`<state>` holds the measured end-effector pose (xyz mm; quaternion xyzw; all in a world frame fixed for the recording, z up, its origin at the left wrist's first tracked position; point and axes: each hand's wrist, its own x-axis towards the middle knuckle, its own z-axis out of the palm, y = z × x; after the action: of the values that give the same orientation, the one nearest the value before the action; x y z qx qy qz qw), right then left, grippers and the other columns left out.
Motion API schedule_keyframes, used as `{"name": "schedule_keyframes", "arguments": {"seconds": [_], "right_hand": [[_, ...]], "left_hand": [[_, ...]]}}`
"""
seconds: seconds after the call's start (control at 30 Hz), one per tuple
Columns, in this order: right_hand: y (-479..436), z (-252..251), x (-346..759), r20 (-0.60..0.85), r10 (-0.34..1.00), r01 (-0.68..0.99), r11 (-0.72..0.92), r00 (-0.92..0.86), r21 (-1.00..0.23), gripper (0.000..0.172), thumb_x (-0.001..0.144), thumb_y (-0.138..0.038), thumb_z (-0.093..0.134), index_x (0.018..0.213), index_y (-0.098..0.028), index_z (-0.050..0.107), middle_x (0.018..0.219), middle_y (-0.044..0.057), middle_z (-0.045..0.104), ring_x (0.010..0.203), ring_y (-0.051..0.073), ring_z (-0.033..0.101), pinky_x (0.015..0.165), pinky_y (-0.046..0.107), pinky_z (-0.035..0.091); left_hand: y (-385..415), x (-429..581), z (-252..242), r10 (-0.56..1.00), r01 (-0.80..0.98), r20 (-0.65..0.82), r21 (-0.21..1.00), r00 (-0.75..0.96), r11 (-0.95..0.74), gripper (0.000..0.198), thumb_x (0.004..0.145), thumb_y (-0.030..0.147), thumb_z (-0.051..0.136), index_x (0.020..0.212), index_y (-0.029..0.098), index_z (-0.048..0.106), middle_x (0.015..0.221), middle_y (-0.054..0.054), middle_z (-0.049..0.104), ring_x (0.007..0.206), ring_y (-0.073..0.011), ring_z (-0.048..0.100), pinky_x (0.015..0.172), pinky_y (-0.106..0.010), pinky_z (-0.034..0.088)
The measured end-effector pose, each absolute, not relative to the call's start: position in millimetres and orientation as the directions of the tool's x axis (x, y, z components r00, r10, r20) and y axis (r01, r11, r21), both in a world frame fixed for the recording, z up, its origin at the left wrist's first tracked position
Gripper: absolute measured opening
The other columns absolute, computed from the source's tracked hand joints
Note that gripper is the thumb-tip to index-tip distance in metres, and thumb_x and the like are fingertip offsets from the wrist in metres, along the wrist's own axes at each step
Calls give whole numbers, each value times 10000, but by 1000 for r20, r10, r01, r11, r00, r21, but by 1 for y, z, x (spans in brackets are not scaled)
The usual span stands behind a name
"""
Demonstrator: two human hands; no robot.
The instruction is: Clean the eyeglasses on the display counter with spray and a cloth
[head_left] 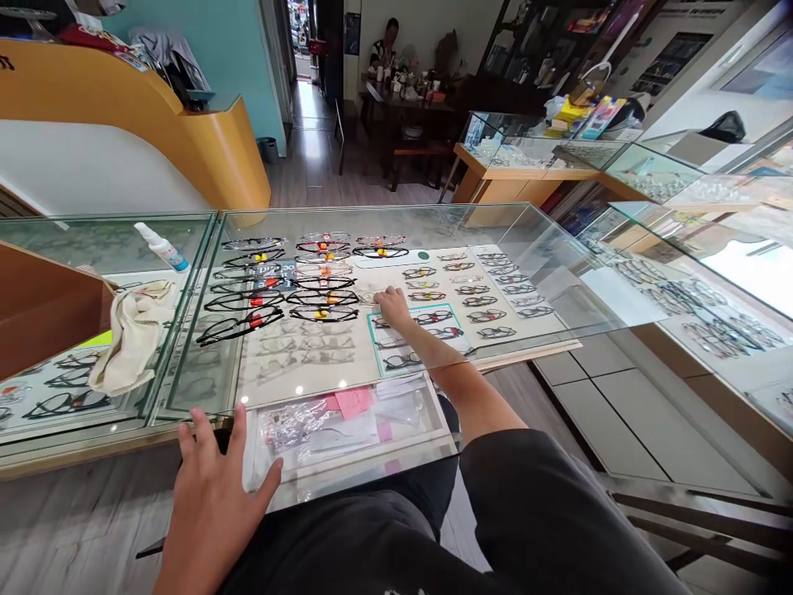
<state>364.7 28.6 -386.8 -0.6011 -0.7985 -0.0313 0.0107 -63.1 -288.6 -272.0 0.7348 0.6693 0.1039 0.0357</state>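
Observation:
My right hand (392, 307) reaches over the glass display case (434, 227), its fingers curled down on a pair of thin-rimmed eyeglasses (368, 298), mostly hidden by the hand. Just left of it, several eyeglasses (322, 298) with red, yellow and orange tags lie in columns on the glass top. My left hand (214, 496), fingers spread and holding nothing, is at the case's front edge beside an open drawer (434, 413). Clear plastic bags (297, 426) and a pink paper (353, 402) lie in the drawer.
More eyeglasses (486, 316) lie in rows right of my arm. At left are a spray bottle (162, 247), a cream cloth (130, 339) and a brown box-like object (49, 310). Another glass case (700, 273) stands right. A person (384, 51) sits at a far table.

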Motion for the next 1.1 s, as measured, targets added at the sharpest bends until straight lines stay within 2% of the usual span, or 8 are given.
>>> {"name": "schedule_keyframes", "arguments": {"seconds": [0.2, 0.43, 0.53, 0.6, 0.67, 0.93, 1.03, 1.1], "right_hand": [[37, -390, 389, -14, 962, 961, 273, -273, 34, 330, 985, -45, 581, 1201, -164, 800, 1128, 199, 843, 1214, 355, 601, 1005, 451, 338], [39, -388, 397, -71, 955, 955, 292, -288, 49, 339, 970, -34, 624, 1251, -139, 781, 1215, 207, 836, 1294, 343, 629, 1091, 439, 385], [37, -386, 400, -88, 961, 961, 270, -264, 66, 235, 1046, -192, 684, 1261, -142, 766, 1219, 161, 818, 1305, 326, 657, 1138, 468, 447], [35, -384, 401, -95, 965, 964, 254, -246, 77, 281, 1082, -368, 718, 1265, -158, 757, 1264, 123, 788, 1297, 305, 681, 1158, 505, 498], [33, -382, 400, -99, 966, 966, 245, -237, 86, 361, 1078, -469, 740, 1276, -166, 752, 1330, 116, 760, 1291, 294, 699, 1159, 532, 543], [32, -378, 393, -121, 959, 957, 269, -255, 111, 378, 1067, -429, 781, 1326, -155, 748, 1400, 139, 747, 1287, 295, 728, 1127, 536, 612], [30, -375, 392, -116, 958, 956, 274, -262, 106, 352, 1068, -440, 776, 1280, -160, 759, 1350, 122, 766, 1267, 286, 729, 1146, 541, 587], [27, -372, 390, -94, 961, 958, 270, -261, 93, 258, 1075, -350, 744, 1228, -144, 771, 1258, 142, 792, 1266, 305, 710, 1165, 534, 531]], "left_hand": [[-287, -70, -278, 989, 978, 98, 169, 109, -125, 1009, 1050, 619, 539, 1840, 66, 240, 1878, -340, -212, 1723, -688, 23, 1206, -827, 420], [-286, -72, -277, 992, 976, 68, 181, 106, -117, 1020, 1053, 603, 574, 1853, 93, 198, 1879, -345, -195, 1725, -682, 12, 1218, -822, 423], [-285, -70, -274, 993, 973, 69, 207, 92, -104, 1044, 1025, 580, 629, 1851, 94, 214, 1885, -346, -164, 1726, -679, 32, 1241, -821, 401], [-285, -68, -272, 994, 970, 65, 221, 85, -97, 1045, 1015, 566, 652, 1850, 102, 227, 1891, -342, -142, 1729, -672, 44, 1253, -819, 390], [-285, -66, -270, 995, 969, 63, 228, 81, -93, 1027, 1024, 564, 643, 1849, 107, 237, 1893, -341, -134, 1733, -665, 45, 1252, -813, 397], [-287, -53, -254, 999, 970, 40, 238, 31, -39, 967, 1051, 554, 609, 1841, 108, 273, 1901, -329, -114, 1747, -636, 52, 1254, -773, 420], [-287, -52, -252, 999, 972, 22, 233, 35, -40, 961, 1072, 570, 588, 1850, 122, 244, 1898, -332, -124, 1747, -635, 53, 1229, -780, 445], [-286, -53, -252, 999, 971, 18, 235, 32, -35, 968, 1069, 574, 592, 1849, 119, 245, 1897, -335, -124, 1745, -639, 57, 1227, -784, 445]]}}
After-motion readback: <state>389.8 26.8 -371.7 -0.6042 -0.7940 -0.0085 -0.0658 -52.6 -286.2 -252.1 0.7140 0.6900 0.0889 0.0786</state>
